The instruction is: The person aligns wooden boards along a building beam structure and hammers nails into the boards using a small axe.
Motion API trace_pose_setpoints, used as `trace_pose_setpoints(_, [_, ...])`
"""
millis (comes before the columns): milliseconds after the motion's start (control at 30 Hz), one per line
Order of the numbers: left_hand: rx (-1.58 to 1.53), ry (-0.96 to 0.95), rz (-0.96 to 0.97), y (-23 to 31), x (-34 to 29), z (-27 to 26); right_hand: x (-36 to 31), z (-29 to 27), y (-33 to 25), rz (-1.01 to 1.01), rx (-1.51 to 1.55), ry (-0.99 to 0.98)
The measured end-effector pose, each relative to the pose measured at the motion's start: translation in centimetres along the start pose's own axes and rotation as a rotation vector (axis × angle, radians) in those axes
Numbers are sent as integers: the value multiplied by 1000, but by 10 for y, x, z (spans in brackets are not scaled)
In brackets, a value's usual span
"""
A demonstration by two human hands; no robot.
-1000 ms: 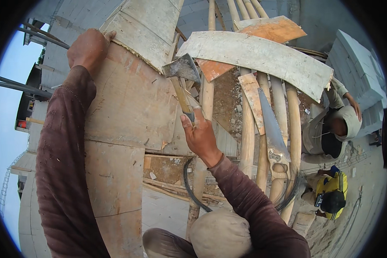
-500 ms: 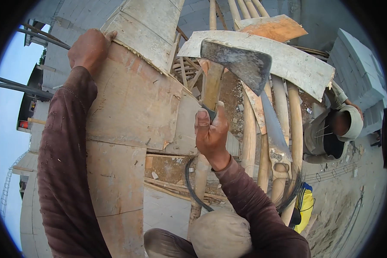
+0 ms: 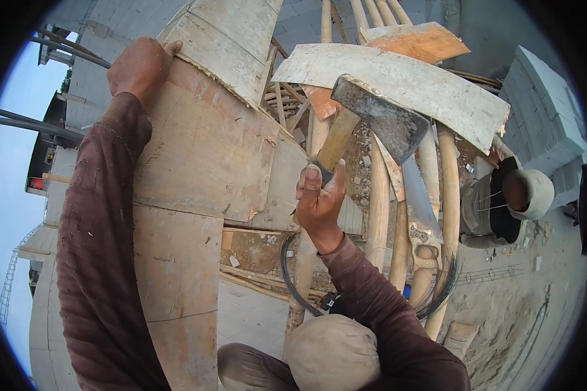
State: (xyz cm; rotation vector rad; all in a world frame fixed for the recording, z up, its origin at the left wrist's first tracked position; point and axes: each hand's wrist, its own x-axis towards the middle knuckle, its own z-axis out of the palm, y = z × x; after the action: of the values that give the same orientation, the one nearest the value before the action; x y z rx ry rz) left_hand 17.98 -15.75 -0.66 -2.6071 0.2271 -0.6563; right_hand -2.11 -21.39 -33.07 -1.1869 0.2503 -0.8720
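My right hand (image 3: 322,205) is closed round the handle of a hatchet (image 3: 383,118). Its broad, dark, worn steel head is raised over wooden poles, and a light wooden shaft shows between the head and my fingers. At the upper left my left hand (image 3: 140,70) is closed at the far edge of a worn plywood board (image 3: 205,143), thumb lying along the edge; the fingertips are hidden. Beyond that edge lies a pale grey board (image 3: 225,49) with a splintered side. A second plywood panel (image 3: 176,260) is nearer to me.
A handsaw (image 3: 419,195) hangs among the poles (image 3: 378,208), right of my hand. A curved pale board (image 3: 398,88) lies across them, with an orange-brown offcut (image 3: 421,42) behind. Black wire (image 3: 287,274) loops round a pole. Lower down at right, a person (image 3: 502,202) in a light cap works near stacked blocks (image 3: 541,107).
The hatchet head has swung a little right and down, its handle tilting more. My left hand stays at the board's edge. The person below has shifted, and the yellow item is out of sight.
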Motion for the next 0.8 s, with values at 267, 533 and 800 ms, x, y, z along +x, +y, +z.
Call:
trace_pose_setpoints(267, [-9, 44, -14, 2, -2, -1, 10, 35, 6, 91, -257, -315])
trace_pose_setpoints(533, [-30, 34, -5, 4, -5, -4, 7, 34, 16, 144, -319, -325])
trace_pose_setpoints(800, [3, 58, 5, 1, -4, 3, -46, -47, -2, 109, -251, -320])
